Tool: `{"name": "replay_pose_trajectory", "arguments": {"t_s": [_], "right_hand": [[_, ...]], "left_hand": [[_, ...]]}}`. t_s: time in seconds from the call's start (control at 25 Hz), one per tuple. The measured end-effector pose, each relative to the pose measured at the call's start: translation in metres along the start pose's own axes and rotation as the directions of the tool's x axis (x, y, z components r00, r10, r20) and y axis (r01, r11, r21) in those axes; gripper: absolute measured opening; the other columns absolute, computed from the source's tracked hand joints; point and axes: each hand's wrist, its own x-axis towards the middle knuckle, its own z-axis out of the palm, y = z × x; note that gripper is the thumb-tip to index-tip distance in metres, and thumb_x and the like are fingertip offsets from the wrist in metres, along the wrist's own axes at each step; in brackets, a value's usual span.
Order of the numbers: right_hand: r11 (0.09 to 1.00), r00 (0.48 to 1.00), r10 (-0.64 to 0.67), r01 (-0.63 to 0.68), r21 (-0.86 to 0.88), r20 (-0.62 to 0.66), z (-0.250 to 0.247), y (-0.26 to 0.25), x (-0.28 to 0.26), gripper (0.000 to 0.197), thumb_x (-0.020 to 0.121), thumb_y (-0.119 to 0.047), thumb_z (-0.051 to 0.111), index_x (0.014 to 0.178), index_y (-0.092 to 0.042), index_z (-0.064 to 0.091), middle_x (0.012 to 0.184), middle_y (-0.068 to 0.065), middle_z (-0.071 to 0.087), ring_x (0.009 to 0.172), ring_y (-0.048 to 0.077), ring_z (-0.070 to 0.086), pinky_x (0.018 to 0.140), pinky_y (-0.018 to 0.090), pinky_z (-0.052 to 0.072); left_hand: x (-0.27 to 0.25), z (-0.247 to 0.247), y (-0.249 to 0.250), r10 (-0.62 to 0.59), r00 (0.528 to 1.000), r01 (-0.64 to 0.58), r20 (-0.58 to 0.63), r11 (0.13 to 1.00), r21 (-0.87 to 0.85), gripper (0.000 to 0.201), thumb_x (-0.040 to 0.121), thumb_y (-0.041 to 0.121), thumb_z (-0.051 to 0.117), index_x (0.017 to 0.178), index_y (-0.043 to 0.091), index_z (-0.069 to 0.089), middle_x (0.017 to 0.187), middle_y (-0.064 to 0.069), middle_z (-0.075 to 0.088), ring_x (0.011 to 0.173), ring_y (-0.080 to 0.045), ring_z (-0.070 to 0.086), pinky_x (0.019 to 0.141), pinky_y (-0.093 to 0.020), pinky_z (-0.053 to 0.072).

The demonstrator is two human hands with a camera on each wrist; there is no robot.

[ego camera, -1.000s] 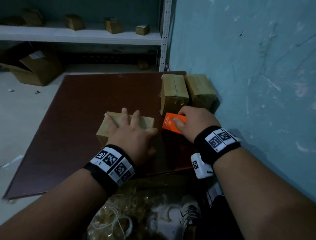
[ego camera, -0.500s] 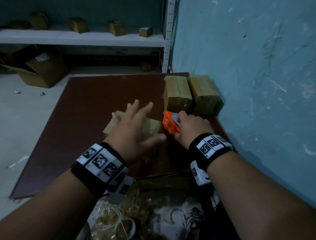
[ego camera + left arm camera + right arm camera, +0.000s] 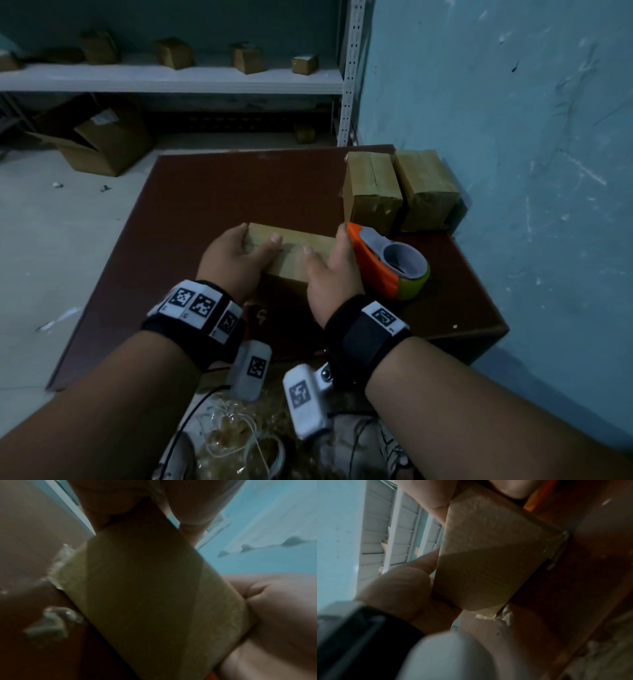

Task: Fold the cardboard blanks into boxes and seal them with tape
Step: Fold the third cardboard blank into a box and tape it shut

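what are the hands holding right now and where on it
Both hold the small cardboard box on the table: left hand at its left end, right hand at its right end. The tape dispenser lies free.

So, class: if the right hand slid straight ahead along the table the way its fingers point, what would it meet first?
Probably the nearer sealed box standing behind the tape dispenser. The right hand points up the table past the box it holds. Depth is unclear, so it might pass just left.
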Motion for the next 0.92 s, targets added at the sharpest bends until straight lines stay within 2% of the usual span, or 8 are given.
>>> {"name": "replay_pose_trajectory", "arguments": {"t_s": [0.16,0.28,0.36,0.44,0.52,0.68,0.8,0.92], "right_hand": [[0.996,0.997,0.082,-0.082,0.030,0.015,-0.005,-0.003,0.009,0.072,0.107,-0.043,0.049,0.165,-0.040,0.007,0.174,-0.008,0.011,0.159,0.023,0.018,0.127,0.045,0.021],[0.989,0.987,0.138,-0.134,-0.055,0.077,-0.014,-0.013,0.008,0.070,0.108,-0.055,0.037,0.166,-0.033,0.004,0.175,-0.003,0.009,0.159,0.024,0.016,0.126,0.041,0.016],[0.941,0.988,0.012,0.041,-0.336,0.153,-0.021,-0.018,0.005,0.081,0.104,-0.067,0.029,0.167,-0.025,-0.001,0.174,0.002,0.009,0.159,0.025,0.014,0.125,0.041,0.016],[0.657,0.964,-0.212,0.261,-0.707,0.160,-0.037,-0.027,0.005,0.082,0.099,-0.074,0.021,0.164,-0.025,0.017,0.163,0.009,0.031,0.148,0.030,0.031,0.118,0.049,0.034],[0.349,0.919,-0.380,0.250,-0.903,0.108,-0.060,-0.034,0.012,0.072,0.099,-0.073,0.026,0.153,-0.026,0.038,0.140,0.009,0.053,0.126,0.030,0.051,0.102,0.050,0.047],[0.178,0.996,-0.092,0.016,-0.984,-0.001,-0.079,-0.015,0.032,0.074,0.097,-0.067,0.045,0.154,-0.023,0.030,0.136,0.011,0.059,0.122,0.033,0.058,0.098,0.051,0.047],[0.233,0.998,0.065,-0.009,-0.973,0.006,-0.076,0.000,0.045,0.077,0.100,-0.053,0.056,0.159,-0.023,0.018,0.135,0.010,0.061,0.120,0.032,0.062,0.097,0.051,0.053],[0.424,0.999,-0.021,0.048,-0.904,0.044,-0.090,-0.005,0.050,0.069,0.097,-0.048,0.064,0.151,-0.027,0.028,0.128,0.010,0.064,0.113,0.034,0.065,0.095,0.050,0.054]], "left_hand": [[0.003,0.002,-0.005,-0.062,0.998,0.064,0.024,0.992,-0.108,0.035,0.090,0.054,0.071,0.099,0.020,0.073,0.092,0.000,0.076,0.080,-0.017,0.072,0.059,-0.028,0.052],[0.006,0.002,-0.006,-0.156,0.987,0.159,0.031,0.963,-0.220,0.033,0.089,0.053,0.073,0.097,0.021,0.075,0.092,-0.004,0.077,0.082,-0.025,0.074,0.067,-0.043,0.062],[0.010,0.001,-0.005,-0.179,0.983,0.183,0.037,0.961,-0.207,0.034,0.090,0.053,0.072,0.098,0.021,0.075,0.093,-0.004,0.077,0.083,-0.026,0.074,0.068,-0.043,0.062],[0.011,-0.001,-0.002,-0.156,0.987,0.159,0.030,0.978,-0.139,0.034,0.092,0.052,0.070,0.101,0.020,0.073,0.095,-0.002,0.074,0.084,-0.021,0.071,0.061,-0.034,0.053],[0.011,-0.002,-0.002,-0.126,0.992,0.125,-0.004,0.986,-0.107,0.035,0.094,0.052,0.068,0.104,0.019,0.071,0.096,0.000,0.072,0.086,-0.020,0.069,0.061,-0.031,0.049],[0.016,-0.008,-0.004,-0.117,0.992,0.114,-0.053,0.991,-0.065,0.042,0.094,0.053,0.066,0.113,0.016,0.069,0.097,0.001,0.068,0.084,-0.016,0.065,0.058,-0.030,0.046],[0.018,-0.011,-0.006,-0.119,0.992,0.118,-0.053,0.993,-0.020,0.054,0.092,0.059,0.066,0.125,0.016,0.066,0.107,0.000,0.067,0.086,-0.015,0.063,0.056,-0.028,0.046],[0.018,-0.018,-0.010,-0.094,0.994,0.094,-0.057,0.996,-0.001,0.063,0.087,0.060,0.070,0.138,0.026,0.060,0.133,-0.003,0.060,0.101,-0.015,0.062,0.057,-0.022,0.045]]}}
